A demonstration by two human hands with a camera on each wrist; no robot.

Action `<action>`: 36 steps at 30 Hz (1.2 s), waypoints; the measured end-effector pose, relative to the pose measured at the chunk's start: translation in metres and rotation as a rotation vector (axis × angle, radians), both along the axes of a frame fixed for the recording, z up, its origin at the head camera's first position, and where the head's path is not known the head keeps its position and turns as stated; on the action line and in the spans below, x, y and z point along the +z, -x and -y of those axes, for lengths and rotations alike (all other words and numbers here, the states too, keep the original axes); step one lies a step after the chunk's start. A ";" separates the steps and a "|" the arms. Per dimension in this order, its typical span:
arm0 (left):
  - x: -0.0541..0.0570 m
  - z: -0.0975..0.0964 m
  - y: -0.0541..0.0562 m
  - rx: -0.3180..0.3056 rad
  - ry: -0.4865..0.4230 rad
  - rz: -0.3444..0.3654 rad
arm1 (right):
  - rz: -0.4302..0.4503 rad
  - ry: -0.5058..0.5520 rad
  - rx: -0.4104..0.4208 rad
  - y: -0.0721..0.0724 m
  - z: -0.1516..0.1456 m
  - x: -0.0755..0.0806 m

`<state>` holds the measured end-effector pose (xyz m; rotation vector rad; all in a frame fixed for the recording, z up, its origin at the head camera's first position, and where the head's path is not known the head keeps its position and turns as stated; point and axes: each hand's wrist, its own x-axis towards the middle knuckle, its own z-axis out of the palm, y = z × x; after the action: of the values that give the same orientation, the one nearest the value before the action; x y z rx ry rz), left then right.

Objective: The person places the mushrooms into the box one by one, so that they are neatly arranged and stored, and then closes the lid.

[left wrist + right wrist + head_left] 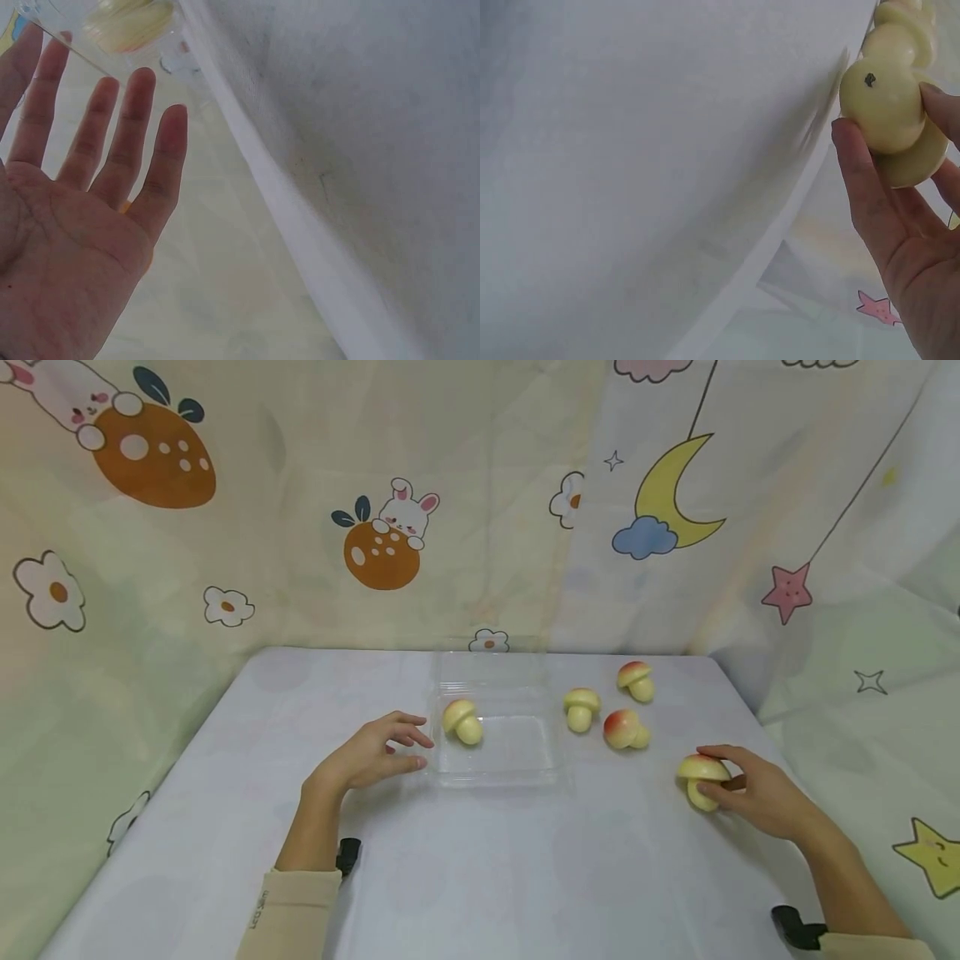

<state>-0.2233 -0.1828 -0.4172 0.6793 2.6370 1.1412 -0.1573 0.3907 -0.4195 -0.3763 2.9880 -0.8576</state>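
On the right of the table, my right hand (767,793) grips a toy mushroom (702,770) with a red-tinged cap and pale yellow stem. In the right wrist view the thumb and fingers hold this mushroom (885,105), its rounded stem end facing the camera. My left hand (378,750) is beside the left edge of a clear plastic box (517,772), fingers extended and nothing in them. Inside that box, at its left, lies another toy mushroom (462,722). The left wrist view shows the left palm (67,232) with fingers spread near the box.
Between the box and my right hand stand three more toy mushrooms: a yellowish one (581,709), a red-capped one (627,729) lying on its side, and one farther back (636,681). A white cloth covers the table (525,877); patterned curtains (480,485) hang behind it.
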 end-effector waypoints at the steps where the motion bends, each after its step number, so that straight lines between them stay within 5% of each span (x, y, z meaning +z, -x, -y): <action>1: 0.000 0.000 0.000 0.000 0.001 0.000 | -0.011 0.002 0.000 0.000 0.000 0.000; 21: -0.001 0.001 0.001 -0.004 0.006 -0.009 | -0.176 0.110 0.031 0.005 0.010 0.003; 36: -0.003 0.001 0.000 -0.007 0.005 -0.017 | -0.221 0.124 0.089 0.025 0.025 0.022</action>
<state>-0.2231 -0.1840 -0.4200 0.6993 2.6486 1.1313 -0.1822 0.3656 -0.3978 -0.6432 3.0927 -1.0616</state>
